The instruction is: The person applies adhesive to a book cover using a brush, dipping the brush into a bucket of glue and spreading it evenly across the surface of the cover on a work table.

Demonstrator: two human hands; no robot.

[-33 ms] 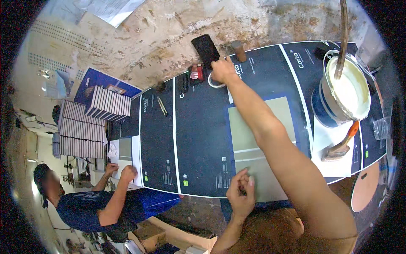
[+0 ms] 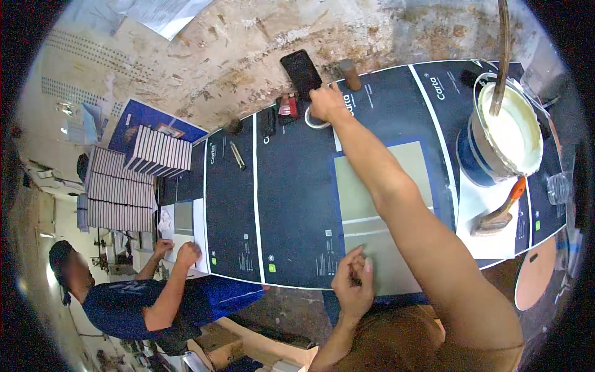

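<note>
My left hand [image 2: 353,284] hovers over the near part of a grey-green board panel [image 2: 356,183], its fingers loosely bent and apart, holding nothing. Blue margins frame the panel, and a pale gap crosses it. My right arm stretches over the panel to the far table edge. There my right hand [image 2: 327,104] is closed over a white ring like a tape roll [image 2: 318,126], beside a black phone [image 2: 301,71]. Its fingertips are hidden, so whether it grips the ring cannot be told. A red and black object [image 2: 288,106] lies just left.
Right: a bucket of white paste [image 2: 471,155] holding a stick, and an orange-handled brush [image 2: 496,217] on white paper [image 2: 493,245]. Left: a cutter [image 2: 238,155] and stacked books [image 2: 121,192]. A co-worker [image 2: 130,304] works at the table's left end. A brown cylinder [image 2: 350,75] stands behind.
</note>
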